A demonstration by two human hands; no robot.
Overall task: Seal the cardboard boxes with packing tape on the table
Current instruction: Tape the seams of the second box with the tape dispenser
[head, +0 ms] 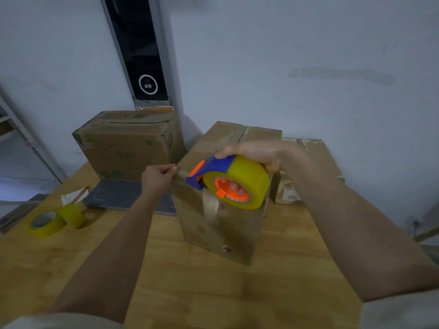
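Mid-table stood the tall brown cardboard box [221, 224]. The right hand [256, 153] gripped the yellow tape roll in its blue-and-orange dispenser [234, 180] at the box's near top edge; the left hand [158, 176] pinched the tape's end. Next, probably, drawing tape across the flaps.

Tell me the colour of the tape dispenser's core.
Orange core, best seen in the head view.

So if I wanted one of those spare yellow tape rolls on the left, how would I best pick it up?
Take the nearer spare roll from above. It seems to lie almost flat on the table with its core hole facing up, so fingers can probably go in the hole and the thumb on the outer wall. The second roll leans against it, so lift gently.
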